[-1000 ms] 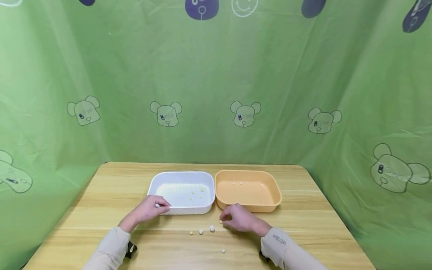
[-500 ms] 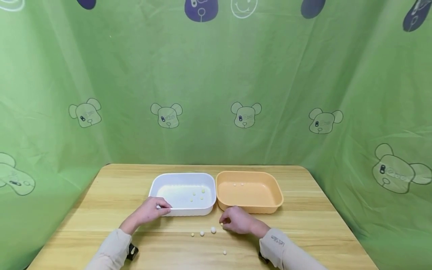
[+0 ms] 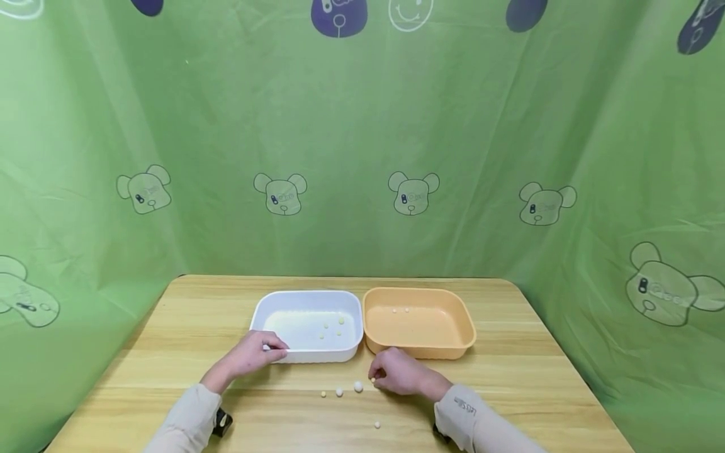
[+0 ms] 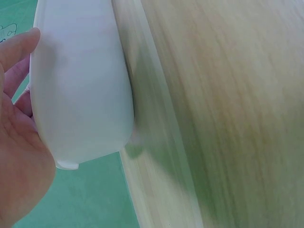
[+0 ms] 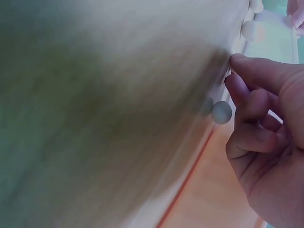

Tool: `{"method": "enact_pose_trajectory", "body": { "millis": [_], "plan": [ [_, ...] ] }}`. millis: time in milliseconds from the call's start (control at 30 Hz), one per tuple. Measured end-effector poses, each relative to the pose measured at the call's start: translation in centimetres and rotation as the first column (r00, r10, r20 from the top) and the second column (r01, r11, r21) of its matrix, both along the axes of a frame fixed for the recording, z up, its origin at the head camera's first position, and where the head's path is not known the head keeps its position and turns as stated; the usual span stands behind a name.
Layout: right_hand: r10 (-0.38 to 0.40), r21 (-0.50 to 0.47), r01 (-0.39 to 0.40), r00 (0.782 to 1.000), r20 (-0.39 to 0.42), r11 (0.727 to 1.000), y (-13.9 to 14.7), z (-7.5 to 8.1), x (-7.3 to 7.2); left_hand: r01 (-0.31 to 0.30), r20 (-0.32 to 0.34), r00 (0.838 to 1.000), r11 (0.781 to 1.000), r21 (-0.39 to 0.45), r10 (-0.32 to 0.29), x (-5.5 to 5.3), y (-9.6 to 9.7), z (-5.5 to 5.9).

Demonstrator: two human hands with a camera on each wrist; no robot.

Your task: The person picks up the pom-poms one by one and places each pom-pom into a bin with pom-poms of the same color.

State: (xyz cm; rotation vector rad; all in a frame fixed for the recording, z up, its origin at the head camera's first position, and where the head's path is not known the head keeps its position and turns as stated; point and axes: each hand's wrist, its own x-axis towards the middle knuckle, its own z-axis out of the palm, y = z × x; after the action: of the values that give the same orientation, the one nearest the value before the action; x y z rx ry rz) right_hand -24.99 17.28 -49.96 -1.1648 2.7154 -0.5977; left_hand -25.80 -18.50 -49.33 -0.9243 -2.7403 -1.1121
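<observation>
My left hand (image 3: 251,353) holds the near rim of the white basin (image 3: 317,356); in the left wrist view the thumb (image 4: 21,49) lies along the basin's outer wall. Several small yellow balls (image 3: 342,321) lie inside that basin. Just in front of the orange basin (image 3: 442,352), my right hand (image 3: 399,371) pinches a small yellow ball (image 3: 372,380) at its fingertips, low over the table. The right wrist view hides what sits between thumb and forefinger, but a pale round ball (image 5: 222,112) shows beside the curled fingers.
On the wooden table (image 3: 272,421), a larger white ball (image 3: 359,386), a smaller white ball (image 3: 339,392) and a yellow ball (image 3: 323,394) form a row. Another pale ball (image 3: 377,425) lies nearer me. Two small white balls (image 3: 406,310) are in the orange basin. Green cloth (image 3: 351,245) hangs behind.
My right hand and the yellow ball at its fingertips have shifted slightly toward me. The left hand keeps its place on the white basin. The head view has tilted a little.
</observation>
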Motion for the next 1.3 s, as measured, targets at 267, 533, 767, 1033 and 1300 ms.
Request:
{"method": "enact_pose_trajectory", "body": {
  "millis": [267, 533, 767, 1033, 1300],
  "plan": [
    [-0.013, 0.009, 0.013, 1.0, 0.004, 1.0, 0.0, 0.0, 0.3, -0.001, -0.012, 1.0, 1.0, 0.006, 0.001, 0.2, 0.0, 0.0],
    [-0.021, -0.02, 0.022, 0.999, 0.029, 1.0, 0.1, 0.7, 0.5, -0.005, 0.003, 1.0, 1.0, 0.001, 0.005, 0.2, 0.0, 0.0],
    [-0.028, -0.055, 0.031, 0.998, 0.052, 0.998, 0.4, 1.4, 0.8, 0.003, 0.009, 1.0, 1.0, 0.003, -0.003, 0.0, -0.1, -0.1],
    [-0.027, -0.147, 0.041, 0.995, 0.097, 0.988, 0.8, 2.1, 1.0, 0.004, 0.007, 1.0, 1.0, 0.008, -0.004, -0.1, -0.1, -0.2],
    [-0.065, -0.198, 0.094, 0.987, 0.147, 0.976, 1.1, 3.1, 1.1, -0.007, 0.016, 1.0, 1.0, -0.004, 0.007, 0.1, 0.0, 0.0]
  ]
}}
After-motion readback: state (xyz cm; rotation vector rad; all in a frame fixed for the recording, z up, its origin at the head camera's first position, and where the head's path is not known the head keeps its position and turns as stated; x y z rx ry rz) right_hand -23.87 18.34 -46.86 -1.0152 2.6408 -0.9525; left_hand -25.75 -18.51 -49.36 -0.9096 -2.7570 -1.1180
